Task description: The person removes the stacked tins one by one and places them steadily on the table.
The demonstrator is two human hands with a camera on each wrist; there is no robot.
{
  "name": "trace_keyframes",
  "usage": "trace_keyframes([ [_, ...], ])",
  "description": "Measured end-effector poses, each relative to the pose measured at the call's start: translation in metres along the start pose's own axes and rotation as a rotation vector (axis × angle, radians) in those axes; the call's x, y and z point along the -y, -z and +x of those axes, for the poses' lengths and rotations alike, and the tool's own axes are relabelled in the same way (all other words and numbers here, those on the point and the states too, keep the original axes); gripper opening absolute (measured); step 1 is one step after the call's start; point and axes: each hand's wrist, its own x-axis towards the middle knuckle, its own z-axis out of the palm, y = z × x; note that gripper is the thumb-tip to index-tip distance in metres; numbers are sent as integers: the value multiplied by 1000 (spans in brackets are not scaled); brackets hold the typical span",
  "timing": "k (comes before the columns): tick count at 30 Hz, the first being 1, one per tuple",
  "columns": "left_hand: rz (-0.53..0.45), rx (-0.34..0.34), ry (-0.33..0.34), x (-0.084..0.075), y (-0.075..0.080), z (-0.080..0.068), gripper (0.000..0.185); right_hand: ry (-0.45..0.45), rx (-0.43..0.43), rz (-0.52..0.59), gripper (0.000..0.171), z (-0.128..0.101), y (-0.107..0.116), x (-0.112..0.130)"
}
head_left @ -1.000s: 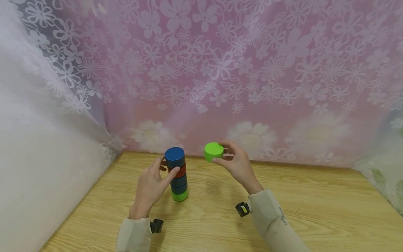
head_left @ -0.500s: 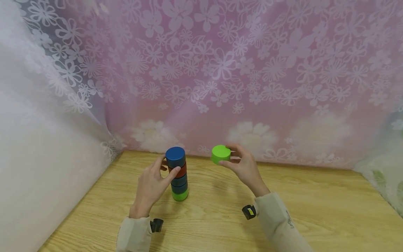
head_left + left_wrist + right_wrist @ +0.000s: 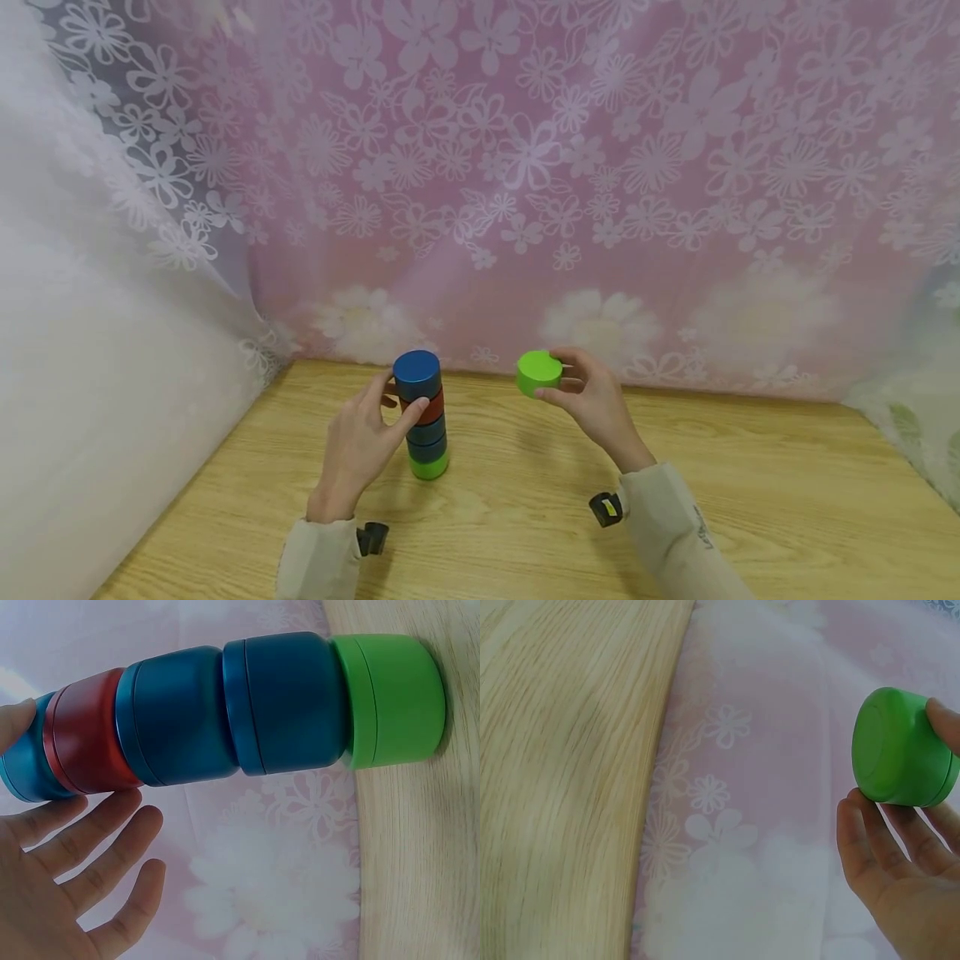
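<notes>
Tin (image 3: 537, 375), green, farther from stack (image 3: 429, 429)

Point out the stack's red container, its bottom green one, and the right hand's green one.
Red container (image 3: 91, 733): left wrist view, middle of its side.
Bottom green container (image 3: 397, 703): left wrist view, on its side.
Held green container (image 3: 539, 367): head view, on its upper face.

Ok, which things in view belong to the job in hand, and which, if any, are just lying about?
In the job:
stack of five tins, held in the left grip
lone green tin, held in the right grip

Just surroundings:
wooden table, under the stack
floral cloth, behind the table
</notes>
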Motion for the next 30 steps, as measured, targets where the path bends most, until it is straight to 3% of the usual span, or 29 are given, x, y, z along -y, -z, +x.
trace_keyframes([
  [6, -6, 7, 30, -1, 3, -1, 60, -30, 6, -16, 56, -3, 4, -5],
  [30, 6, -5, -12, 1, -1, 1, 58, -49, 2, -75, 60, -13, 12, -25],
])
